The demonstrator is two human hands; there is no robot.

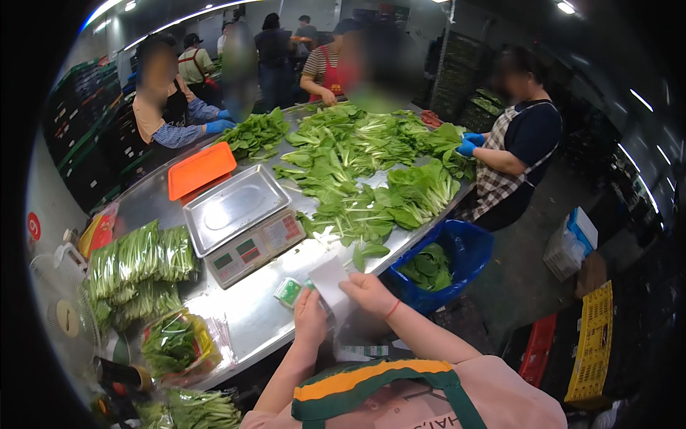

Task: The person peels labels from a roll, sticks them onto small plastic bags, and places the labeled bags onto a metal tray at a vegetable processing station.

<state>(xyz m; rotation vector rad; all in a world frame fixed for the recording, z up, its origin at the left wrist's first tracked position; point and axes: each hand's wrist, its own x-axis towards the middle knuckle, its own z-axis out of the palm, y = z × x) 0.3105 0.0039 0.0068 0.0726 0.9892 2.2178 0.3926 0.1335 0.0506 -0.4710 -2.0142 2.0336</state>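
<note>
My left hand (311, 316) and my right hand (370, 295) are together at the near edge of a steel table (252, 311). Between them they grip a white paper strip (329, 281), whose tail hangs below the table edge. A bit of green shows by my left fingertips; whether it is a label on the strip is unclear. Just left of that hand lies a roll of green-and-white labels (288, 292). Beyond my hands stands a digital scale (254, 249) with a bare steel pan (237, 209). Loose leafy greens (353, 155) cover the far part of the table.
Bagged greens (142, 257) are stacked left, near a fan (67, 319). An orange tray (201, 170) sits behind the scale. Right of the table are a blue-lined bin (466, 246) and yellow crate (589, 343). A co-worker (514, 139) handles greens; others stand across the table.
</note>
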